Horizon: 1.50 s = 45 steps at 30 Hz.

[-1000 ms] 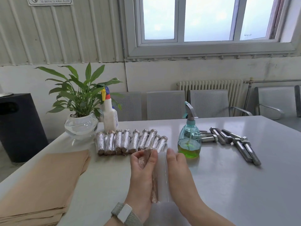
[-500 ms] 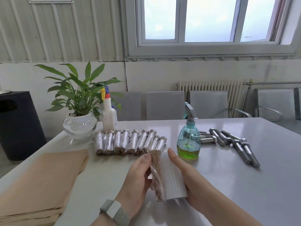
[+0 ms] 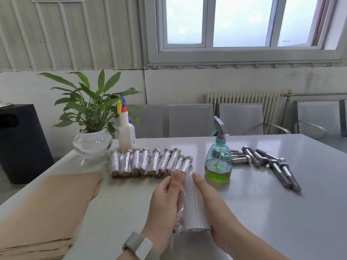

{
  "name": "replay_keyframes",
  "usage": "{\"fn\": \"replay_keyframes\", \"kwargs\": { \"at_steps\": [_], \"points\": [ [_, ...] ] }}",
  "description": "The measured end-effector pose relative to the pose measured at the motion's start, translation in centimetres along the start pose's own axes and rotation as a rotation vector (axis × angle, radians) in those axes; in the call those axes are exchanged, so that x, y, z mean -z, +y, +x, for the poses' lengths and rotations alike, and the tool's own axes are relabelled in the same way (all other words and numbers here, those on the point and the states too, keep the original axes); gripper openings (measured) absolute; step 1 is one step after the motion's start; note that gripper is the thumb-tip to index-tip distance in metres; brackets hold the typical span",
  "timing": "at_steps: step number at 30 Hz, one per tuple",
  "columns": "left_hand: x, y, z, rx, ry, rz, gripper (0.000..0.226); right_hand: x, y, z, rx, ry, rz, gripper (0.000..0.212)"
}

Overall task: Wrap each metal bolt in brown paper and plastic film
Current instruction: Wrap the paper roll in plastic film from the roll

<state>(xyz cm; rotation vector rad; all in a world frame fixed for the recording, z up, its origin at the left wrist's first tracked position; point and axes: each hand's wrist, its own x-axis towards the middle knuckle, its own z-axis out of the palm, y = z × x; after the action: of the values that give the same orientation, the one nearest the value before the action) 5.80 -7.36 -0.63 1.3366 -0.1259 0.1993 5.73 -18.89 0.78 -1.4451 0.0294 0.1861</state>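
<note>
Over the grey table (image 3: 262, 212), both hands have lifted, left fingers (image 3: 175, 182) still gripping the wrapped bolt (image 3: 180, 201), right curled round the film roll (image 3: 195, 209).

An office or waiting room: metal bench seats (image 3: 189, 120), radiator (image 3: 242, 98), potted plant (image 3: 92, 113), grey table (image 3: 281, 212)

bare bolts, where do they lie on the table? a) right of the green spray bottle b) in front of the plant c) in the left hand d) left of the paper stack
a: the bare bolts lie in a loose pile just right of the green spray bottle, toward the far right side of the table.
</note>
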Motion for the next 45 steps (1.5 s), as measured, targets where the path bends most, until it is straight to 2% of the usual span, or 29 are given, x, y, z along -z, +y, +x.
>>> {"fn": "replay_keyframes", "kwargs": {
  "at_steps": [5, 9, 11, 15, 18, 21, 24, 26, 30, 33, 36, 41, 45],
  "points": [
    [0.4, 0.3, 0.5, 0.0, 0.076, 0.0, 0.035, 0.3, -0.2, 0.5, 0.069, 0.159, -0.112, 0.082],
    [0.2, 0.2, 0.6, -0.016, 0.113, 0.018, 0.051, -0.4, -0.5, -0.1, 0.218, 0.204, -0.16, 0.064],
    [-0.1, 0.1, 0.5, -0.003, 0.114, -0.053, 0.052, -1.0, -0.3, -0.3, 0.258, 0.223, -0.161, 0.062],
    [-0.3, 0.2, 0.0, 0.099, 0.065, -0.353, 0.05, -1.7, 0.5, -0.4, 0.297, 0.285, -0.189, 0.06],
    [-0.2, 0.2, -0.2, 0.164, 0.008, -0.369, 0.053, -1.6, 1.0, 0.0, 0.299, 0.313, -0.242, 0.045],
    [-0.6, 0.1, 0.0, 0.248, -0.008, -0.412, 0.051, -1.2, 1.1, 0.5, 0.258, 0.262, -0.185, 0.043],
    [-0.5, -0.3, 0.5, 0.264, 0.013, -0.366, 0.049, -0.5, 0.7, 0.7, 0.143, 0.092, -0.1, 0.05],
    [-0.3, -0.4, 0.5, 0.202, 0.009, -0.282, 0.047, 0.1, 0.4, 0.6, 0.106, 0.029, -0.051, 0.054],
    [0.5, -0.8, 0.9, 0.069, 0.05, -0.069, 0.042, 0.2, 0.3, 0.5, 0.165, 0.082, -0.099, 0.062],
    [0.5, -0.8, 1.0, 0.04, 0.119, 0.016, 0.05, 0.0, 0.0, 0.4, 0.25, 0.158, -0.163, 0.059],
    [0.1, -0.5, 0.9, -0.007, 0.15, 0.011, 0.058, -0.5, 0.1, 0.1, 0.362, 0.207, -0.232, 0.052],
    [-0.4, -0.3, 0.4, 0.051, 0.115, -0.202, 0.061, -1.3, 0.7, 0.1, 0.389, 0.312, -0.241, 0.06],
    [-0.2, -0.5, 0.3, 0.13, 0.001, -0.278, 0.056, -1.3, 1.1, 0.4, 0.347, 0.309, -0.248, 0.042]
  ]
}}
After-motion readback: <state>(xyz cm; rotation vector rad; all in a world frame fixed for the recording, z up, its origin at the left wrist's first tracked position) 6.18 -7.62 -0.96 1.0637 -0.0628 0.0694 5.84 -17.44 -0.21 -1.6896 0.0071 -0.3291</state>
